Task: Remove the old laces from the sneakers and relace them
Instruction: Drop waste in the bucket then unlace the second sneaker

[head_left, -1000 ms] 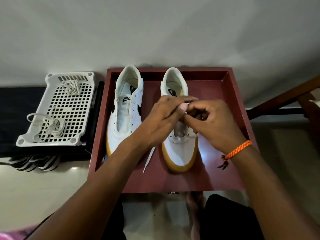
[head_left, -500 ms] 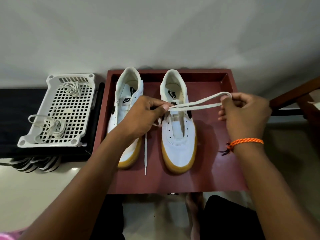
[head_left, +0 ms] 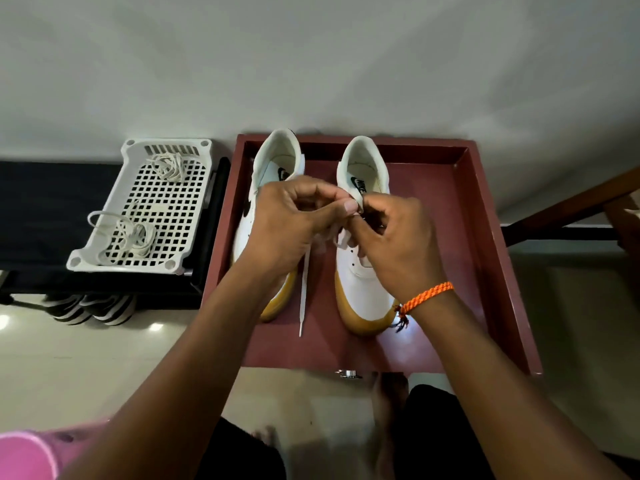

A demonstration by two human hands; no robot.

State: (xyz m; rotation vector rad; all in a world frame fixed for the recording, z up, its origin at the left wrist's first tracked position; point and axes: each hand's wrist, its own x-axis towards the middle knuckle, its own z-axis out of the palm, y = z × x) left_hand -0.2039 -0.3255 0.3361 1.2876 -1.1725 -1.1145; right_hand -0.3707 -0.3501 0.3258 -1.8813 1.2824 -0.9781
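Right hand (head_left: 394, 237) swung back in from 3 o'clock; both it and left hand (head_left: 294, 220) pinch the lace (head_left: 304, 292) over right sneaker (head_left: 363, 271), tray (head_left: 485, 237) centre. Risk: aglet misses eyelet, lace twists.

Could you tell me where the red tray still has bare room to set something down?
The red tray is bare right of the right sneaker and along the near edge. Between the sneakers it is crowded: the lace end hangs there.

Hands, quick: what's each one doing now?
Left hand: pinches the white lace.
Right hand: fingers curled at the same lace over the right sneaker.
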